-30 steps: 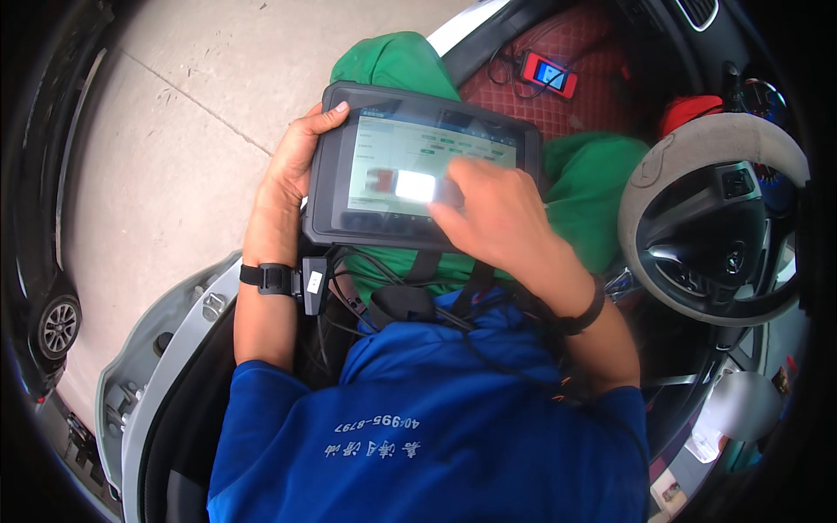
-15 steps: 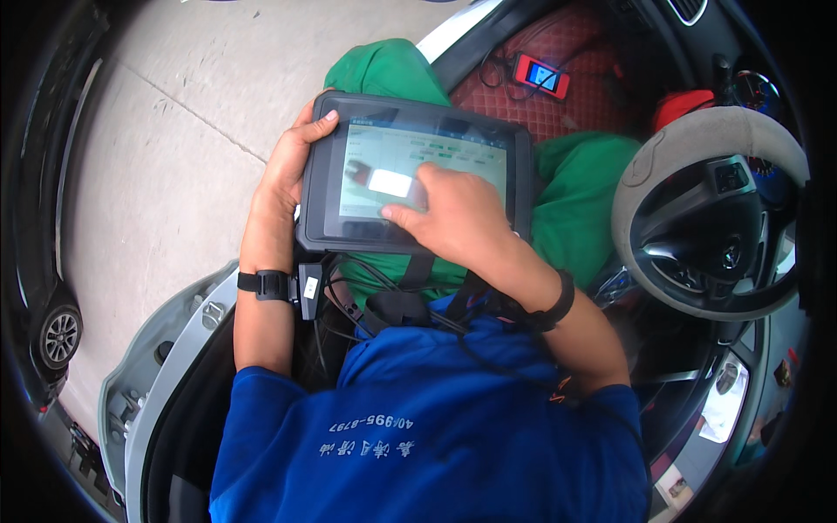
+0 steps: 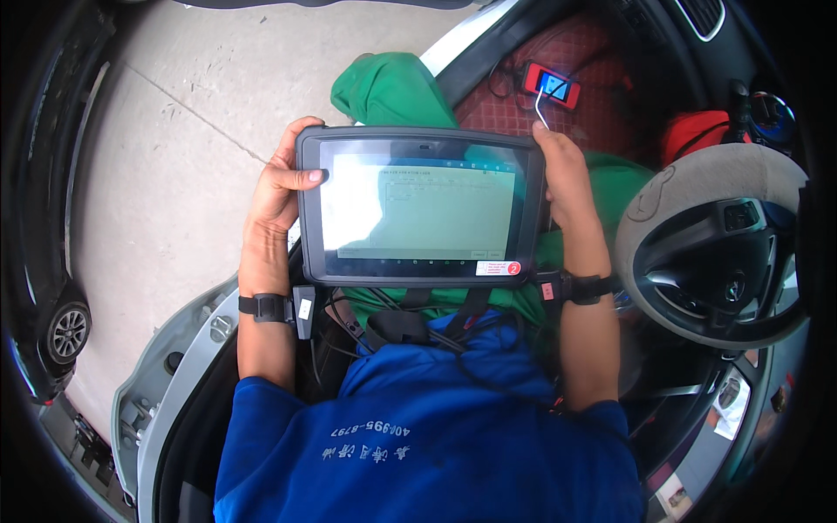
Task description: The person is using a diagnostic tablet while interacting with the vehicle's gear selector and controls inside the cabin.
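A rugged black tablet (image 3: 418,213) is held level above my lap, its pale screen lit and partly washed out by glare. My left hand (image 3: 283,187) is closed on its left edge, thumb over the front frame and fingers behind. At the opposite edge, my right hand (image 3: 567,179) grips the side near the top corner, its fingers partly hidden by the tablet. A thin whitish rod or cord (image 3: 540,112) shows just above my right thumb; I cannot tell which it is.
A steering wheel (image 3: 641,209) in a grey cover stands at the right. On the red quilted floor mat (image 3: 497,109) lies a red handheld device (image 3: 567,94) with a lit screen and dark cables. An open car door (image 3: 144,418) is at lower left; a black car (image 3: 52,218) stands beyond.
My right hand has left the screen and taken hold of the tablet's right edge. The tablet sits lower in view and more level, and its screen shows a different page.
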A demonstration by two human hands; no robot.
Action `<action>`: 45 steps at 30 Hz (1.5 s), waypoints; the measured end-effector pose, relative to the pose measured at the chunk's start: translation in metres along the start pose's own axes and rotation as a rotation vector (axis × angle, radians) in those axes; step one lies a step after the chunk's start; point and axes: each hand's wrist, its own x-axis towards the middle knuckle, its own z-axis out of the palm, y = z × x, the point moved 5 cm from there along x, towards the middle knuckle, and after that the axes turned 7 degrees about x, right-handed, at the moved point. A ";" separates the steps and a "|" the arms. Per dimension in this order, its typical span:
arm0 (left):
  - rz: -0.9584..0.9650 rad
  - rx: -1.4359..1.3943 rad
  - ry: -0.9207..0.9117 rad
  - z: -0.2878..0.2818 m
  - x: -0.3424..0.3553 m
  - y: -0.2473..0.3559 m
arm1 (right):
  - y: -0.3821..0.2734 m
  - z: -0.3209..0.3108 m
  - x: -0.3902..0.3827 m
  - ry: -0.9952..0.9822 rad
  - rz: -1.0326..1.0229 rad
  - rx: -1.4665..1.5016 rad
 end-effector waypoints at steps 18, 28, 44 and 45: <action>-0.020 0.375 -0.185 0.054 -0.023 0.069 | -0.004 -0.010 -0.010 -0.416 -0.216 0.441; -0.040 0.421 -0.006 0.037 -0.023 0.055 | -0.023 0.003 -0.009 -0.641 -0.291 0.378; -0.094 0.255 0.051 0.014 -0.004 0.014 | -0.017 0.011 -0.007 -0.682 -0.375 0.109; -0.093 0.255 0.053 0.014 -0.004 0.013 | -0.016 0.011 -0.007 -0.675 -0.374 0.093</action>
